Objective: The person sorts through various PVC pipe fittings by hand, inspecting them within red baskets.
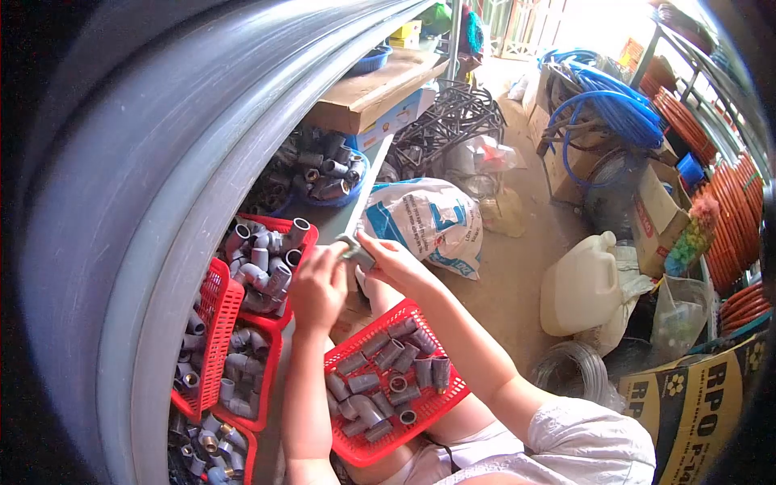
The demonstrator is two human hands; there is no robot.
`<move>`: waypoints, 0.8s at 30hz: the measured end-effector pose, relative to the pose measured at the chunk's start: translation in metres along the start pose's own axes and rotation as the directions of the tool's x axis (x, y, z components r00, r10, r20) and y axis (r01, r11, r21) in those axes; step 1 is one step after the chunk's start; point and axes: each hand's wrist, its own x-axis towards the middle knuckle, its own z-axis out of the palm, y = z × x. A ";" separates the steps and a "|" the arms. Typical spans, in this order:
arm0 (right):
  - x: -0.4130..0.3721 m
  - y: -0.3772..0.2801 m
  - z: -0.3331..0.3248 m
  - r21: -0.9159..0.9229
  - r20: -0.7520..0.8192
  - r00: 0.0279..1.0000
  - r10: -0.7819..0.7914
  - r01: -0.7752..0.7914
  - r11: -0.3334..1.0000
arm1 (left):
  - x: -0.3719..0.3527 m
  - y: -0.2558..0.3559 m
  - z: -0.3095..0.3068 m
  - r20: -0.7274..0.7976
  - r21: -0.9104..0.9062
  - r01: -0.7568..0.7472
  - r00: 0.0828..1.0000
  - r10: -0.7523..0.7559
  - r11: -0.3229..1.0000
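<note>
Head view: the grey pipe fitting [356,249] is held in the air just above centre frame, between both hands and over the 12 o'clock corner of the red lap basket [369,330]. Its long axis appears to run from 10 o'clock to 4 o'clock. The right hand [398,263] lies at 3 o'clock of the fitting, fingertips pinched closed on its near end. The left hand [318,287] lies at 8 o'clock of the fitting and touches it. Its back faces the camera and its fingers are curled closed, so what they clamp is hidden. Both hands are equally near. The fitting's exact type and its far end are hard to make out. At 9 o'clock, the shelf baskets [212,303] are partly cut off by a large grey pipe [121,202].
</note>
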 end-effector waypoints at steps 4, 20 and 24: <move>-0.011 -0.007 0.018 0.069 -0.125 0.992 0.028 -0.019 0.997 | -0.005 0.006 0.000 0.081 -0.018 -0.035 0.996 0.036 0.999; -0.007 -0.005 0.003 0.040 -0.086 0.995 -0.051 0.055 0.998 | -0.004 0.006 0.006 0.105 0.042 -0.118 0.988 0.113 0.992; -0.011 -0.009 0.009 0.035 -0.113 0.991 -0.077 0.082 0.996 | -0.006 0.007 0.006 0.088 0.032 -0.095 0.992 0.092 0.995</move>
